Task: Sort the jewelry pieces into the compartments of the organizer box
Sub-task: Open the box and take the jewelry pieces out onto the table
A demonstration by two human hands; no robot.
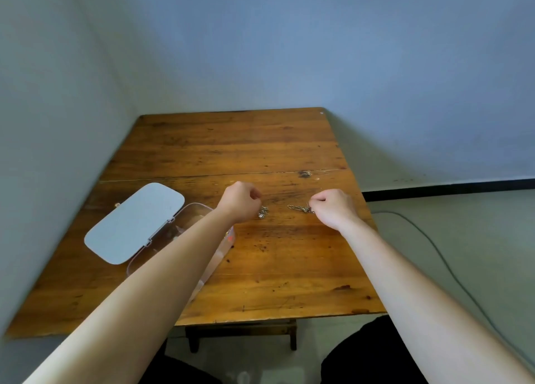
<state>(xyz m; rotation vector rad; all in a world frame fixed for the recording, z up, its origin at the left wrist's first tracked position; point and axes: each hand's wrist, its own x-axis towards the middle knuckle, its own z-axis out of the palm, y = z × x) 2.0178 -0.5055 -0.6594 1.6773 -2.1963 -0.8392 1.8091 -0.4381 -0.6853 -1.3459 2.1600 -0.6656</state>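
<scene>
A clear plastic organizer box [189,213] stands open on the left of the wooden table [231,146], its pale blue-grey lid [134,223] folded back to the left. My left forearm crosses over the box and hides most of its compartments. My left hand [240,199] is curled with fingertips pinched on a small silver jewelry piece [263,212] that hangs down to the tabletop. My right hand [333,207] is curled too, fingers closed on one end of a gold chain [299,208] that lies on the wood between the hands.
The table stands in a corner, with a wall on the left and one behind. Its right edge drops to a grey floor where a thin cable [440,256] runs. My dark-clothed lap [370,351] shows under the near edge.
</scene>
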